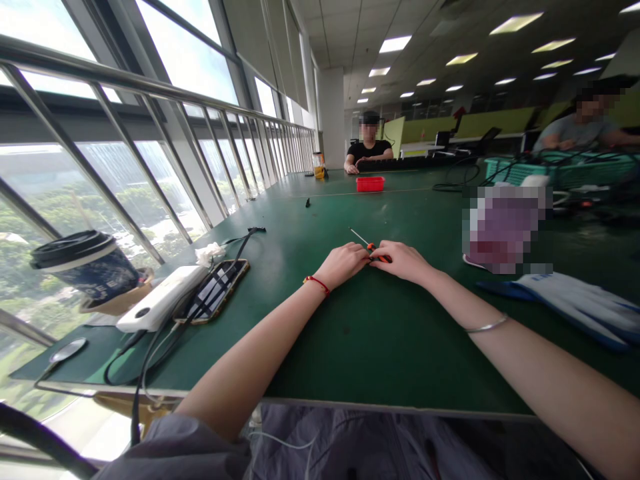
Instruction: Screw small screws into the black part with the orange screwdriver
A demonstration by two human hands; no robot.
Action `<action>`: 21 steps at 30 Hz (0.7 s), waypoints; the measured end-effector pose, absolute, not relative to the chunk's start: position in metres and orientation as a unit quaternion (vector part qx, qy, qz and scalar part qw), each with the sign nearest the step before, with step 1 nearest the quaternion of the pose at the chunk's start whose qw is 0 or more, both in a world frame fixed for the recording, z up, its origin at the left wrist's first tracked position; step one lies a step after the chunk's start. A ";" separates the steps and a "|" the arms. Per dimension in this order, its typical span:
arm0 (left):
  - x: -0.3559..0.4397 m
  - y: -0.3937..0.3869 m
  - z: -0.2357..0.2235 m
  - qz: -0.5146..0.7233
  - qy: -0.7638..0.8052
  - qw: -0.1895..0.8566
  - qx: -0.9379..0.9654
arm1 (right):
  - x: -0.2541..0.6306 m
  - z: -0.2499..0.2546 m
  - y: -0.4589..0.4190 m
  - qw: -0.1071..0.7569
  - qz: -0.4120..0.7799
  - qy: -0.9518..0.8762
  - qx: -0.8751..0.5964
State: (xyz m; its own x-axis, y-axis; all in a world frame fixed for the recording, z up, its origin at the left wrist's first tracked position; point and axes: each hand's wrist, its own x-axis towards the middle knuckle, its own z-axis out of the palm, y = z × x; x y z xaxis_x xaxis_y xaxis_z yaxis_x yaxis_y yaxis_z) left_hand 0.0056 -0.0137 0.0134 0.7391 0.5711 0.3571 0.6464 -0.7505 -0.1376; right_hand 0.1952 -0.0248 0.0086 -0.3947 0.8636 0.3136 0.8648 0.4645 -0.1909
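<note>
Both of my hands rest together on the green table (380, 333). A small screwdriver (371, 247) with an orange and black handle lies between them, its thin metal shaft pointing up and left away from me. My left hand (343, 263) is curled with its fingertips at the handle. My right hand (405, 261) is closed around the handle's near end. A red string sits on my left wrist and a silver bangle on my right forearm.
To my left lie a phone (217, 292), a white power bank (163, 299), black cables and a lidded coffee cup (87, 267). Blue-and-white gloves (575, 303) lie at right. A red tray (370, 184) and two seated people are across the table. Railing and windows run along the left.
</note>
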 end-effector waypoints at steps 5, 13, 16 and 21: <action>0.006 -0.015 0.015 -0.145 -0.336 0.125 -0.922 | 0.193 0.010 -0.027 0.178 -0.004 -0.833 -0.524; 0.007 -0.019 0.018 -0.141 -0.338 0.145 -0.919 | 0.191 0.012 -0.029 0.180 -0.009 -0.829 -0.530; 0.006 -0.019 0.019 -0.139 -0.329 0.160 -0.920 | 0.191 0.014 -0.032 0.182 0.009 -0.828 -0.531; 0.003 -0.019 0.020 -0.136 -0.310 0.193 -0.921 | 0.191 0.014 -0.031 0.191 0.033 -0.811 -0.552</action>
State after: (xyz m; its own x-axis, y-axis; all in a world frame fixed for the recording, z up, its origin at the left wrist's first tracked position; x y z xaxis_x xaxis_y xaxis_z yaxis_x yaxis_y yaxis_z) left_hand 0.0032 -0.0194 0.0204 0.7705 0.5187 0.3704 0.6238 -0.7332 -0.2708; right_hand 0.1908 -0.0313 0.0143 -0.3187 0.9075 0.2736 0.8826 0.3894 -0.2635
